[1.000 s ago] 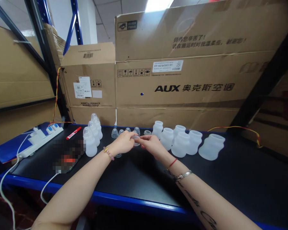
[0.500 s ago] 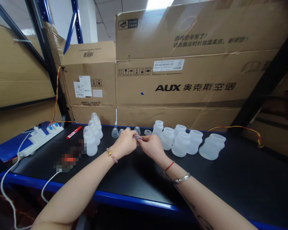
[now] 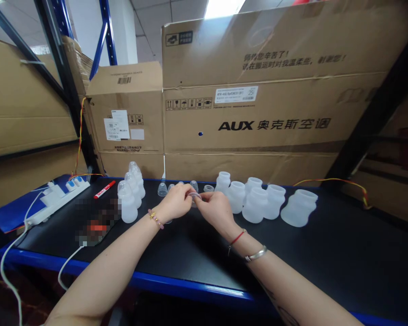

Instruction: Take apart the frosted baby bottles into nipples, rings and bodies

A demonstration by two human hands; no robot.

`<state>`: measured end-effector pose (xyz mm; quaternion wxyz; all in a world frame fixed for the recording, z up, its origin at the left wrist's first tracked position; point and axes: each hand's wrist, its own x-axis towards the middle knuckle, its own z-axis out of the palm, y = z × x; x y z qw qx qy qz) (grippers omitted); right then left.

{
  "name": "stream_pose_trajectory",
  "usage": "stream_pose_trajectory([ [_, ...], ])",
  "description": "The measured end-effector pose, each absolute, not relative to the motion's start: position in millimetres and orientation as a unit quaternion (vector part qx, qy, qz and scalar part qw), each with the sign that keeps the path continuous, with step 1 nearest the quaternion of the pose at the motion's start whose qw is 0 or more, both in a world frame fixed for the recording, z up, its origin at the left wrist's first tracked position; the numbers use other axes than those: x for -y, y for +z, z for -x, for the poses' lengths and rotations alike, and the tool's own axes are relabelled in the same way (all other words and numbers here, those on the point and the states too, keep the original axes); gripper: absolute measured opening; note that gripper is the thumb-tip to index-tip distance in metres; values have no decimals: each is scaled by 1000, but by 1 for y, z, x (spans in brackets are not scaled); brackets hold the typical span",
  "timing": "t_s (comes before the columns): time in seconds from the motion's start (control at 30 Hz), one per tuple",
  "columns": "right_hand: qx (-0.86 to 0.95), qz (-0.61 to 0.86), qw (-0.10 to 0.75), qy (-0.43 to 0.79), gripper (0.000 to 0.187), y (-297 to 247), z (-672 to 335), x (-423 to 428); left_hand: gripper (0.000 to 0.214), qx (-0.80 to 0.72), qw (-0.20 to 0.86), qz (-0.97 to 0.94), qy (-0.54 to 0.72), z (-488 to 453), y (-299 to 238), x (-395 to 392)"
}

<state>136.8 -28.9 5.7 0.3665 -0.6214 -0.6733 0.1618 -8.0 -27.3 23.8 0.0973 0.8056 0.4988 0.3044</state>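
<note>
Both hands meet over the middle of the table, closed on one small translucent bottle ring (image 3: 196,195). My left hand (image 3: 177,199) pinches it from the left, and my right hand (image 3: 215,209) grips its right side. Fingers cover much of the ring, so its exact shape is partly hidden. Just behind the hands stand several clear dome caps (image 3: 162,189), some partly covered by my left hand. Another translucent ring (image 3: 208,189) lies flat behind my right hand. To the right are several frosted, open-necked baby bottles (image 3: 255,205).
Capped baby bottles (image 3: 128,206) stand in a row at left. A red marker (image 3: 104,189), a blurred-out item (image 3: 98,224) with a white cable and a power strip (image 3: 57,203) lie farther left. Cardboard boxes (image 3: 251,154) wall off the back; the table has a blue front edge (image 3: 190,284).
The view has shifted slightly. Both hands stay together on the ring, with small movements of the fingers and left wrist. The bottles and caps stand as before.
</note>
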Motion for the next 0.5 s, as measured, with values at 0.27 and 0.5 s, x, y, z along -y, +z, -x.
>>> stream_pose_trajectory([
  [0.27,684,587,344,263,24,2,-141,20,26,-472,168,-824,266,17,19,19],
  [0.5,629,574,374,368,25,10,-141,22,25,-517,140,-802,265,14,25,24],
])
